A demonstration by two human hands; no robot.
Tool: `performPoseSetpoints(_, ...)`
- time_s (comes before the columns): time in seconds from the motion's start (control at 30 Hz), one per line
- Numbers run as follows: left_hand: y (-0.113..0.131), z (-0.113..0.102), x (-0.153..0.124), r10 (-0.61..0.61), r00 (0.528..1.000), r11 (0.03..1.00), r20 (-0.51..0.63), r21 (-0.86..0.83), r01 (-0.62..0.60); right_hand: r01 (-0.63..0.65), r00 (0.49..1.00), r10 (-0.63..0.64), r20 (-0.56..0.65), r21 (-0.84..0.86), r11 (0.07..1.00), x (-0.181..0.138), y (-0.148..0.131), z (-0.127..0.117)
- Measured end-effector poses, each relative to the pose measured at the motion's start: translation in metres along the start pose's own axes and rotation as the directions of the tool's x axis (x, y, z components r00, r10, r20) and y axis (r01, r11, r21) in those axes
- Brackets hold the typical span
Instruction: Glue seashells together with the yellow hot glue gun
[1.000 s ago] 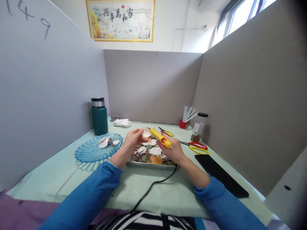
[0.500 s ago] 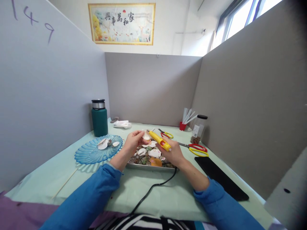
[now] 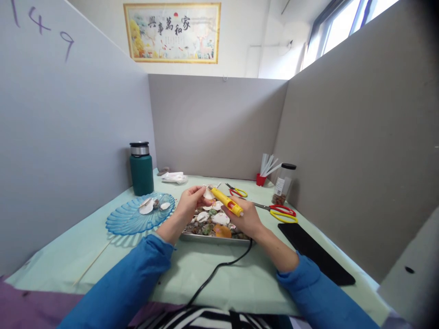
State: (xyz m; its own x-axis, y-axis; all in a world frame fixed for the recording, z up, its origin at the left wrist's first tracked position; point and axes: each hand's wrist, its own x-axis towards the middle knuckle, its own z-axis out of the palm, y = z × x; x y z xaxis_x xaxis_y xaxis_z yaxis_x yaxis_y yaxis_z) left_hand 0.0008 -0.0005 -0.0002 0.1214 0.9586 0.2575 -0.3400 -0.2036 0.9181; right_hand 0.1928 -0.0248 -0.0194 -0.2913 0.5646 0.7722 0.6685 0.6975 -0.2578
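Between the thumb and fingers of my left hand is a pale seashell, raised over the far part of the tray. My right hand is wrapped round a yellow hot glue gun, its nozzle pointing up and left to the shell. Whether the tip touches the shell I cannot tell. Below both hands lies a shallow metal tray of stones and shells, among them a white shell and an orange shell. A black cord runs from under my right hand toward me.
On the left stand a blue scalloped plate with several shells and a green bottle. Two pairs of scissors, a black mat, a jar and a red cup of glue sticks are on the right. Grey partitions enclose the table.
Both hands hold the shell and glue gun in nearly the same place. The whole view has shifted very slightly.
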Motion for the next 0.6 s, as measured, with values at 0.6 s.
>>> performPoseSetpoints(0.6,0.0003,0.0026,-0.0011,0.082,0.993,0.991,-0.086,0.110,-0.072,-0.011,1.000,0.011,-0.013,-0.003,1.000,-0.0004,-0.0012,-0.0008)
